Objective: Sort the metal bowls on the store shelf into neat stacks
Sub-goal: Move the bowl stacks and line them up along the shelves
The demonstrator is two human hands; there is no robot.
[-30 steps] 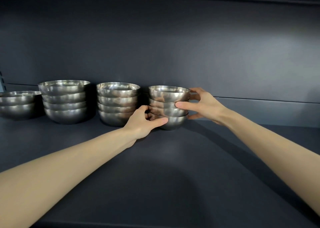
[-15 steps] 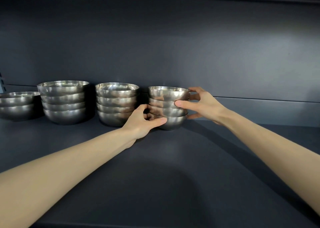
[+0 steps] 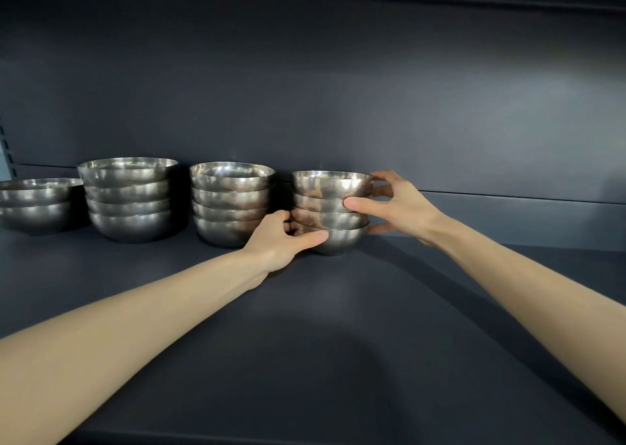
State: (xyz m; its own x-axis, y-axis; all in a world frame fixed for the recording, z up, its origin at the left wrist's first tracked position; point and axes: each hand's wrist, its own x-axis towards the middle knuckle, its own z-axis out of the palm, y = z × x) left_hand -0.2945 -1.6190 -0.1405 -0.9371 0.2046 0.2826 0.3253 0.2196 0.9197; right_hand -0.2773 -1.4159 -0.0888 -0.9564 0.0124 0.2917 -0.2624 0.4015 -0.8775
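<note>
A dark grey back wall [image 3: 338, 89] is seen, with a slotted upright [image 3: 7, 153] fixed at its left edge and a low strip [image 3: 525, 221] run along its foot.

Dim but sharp, edges bent by the wide lens; bowls [image 3: 232, 190] glint, soft shadows cross the shelf [image 3: 338, 336].

Four stacks of shiny metal bowls stand in a row on the dark shelf [image 3: 338, 343], at the middle left of the frame. The far-left stack [image 3: 37, 204] has two bowls. The second stack [image 3: 130, 200] has four big bowls. The third stack [image 3: 232, 204] has four. The right stack [image 3: 330, 217] has four small bowls, held by the left hand [image 3: 281, 241] low down and the right hand [image 3: 396, 207] higher up.
</note>
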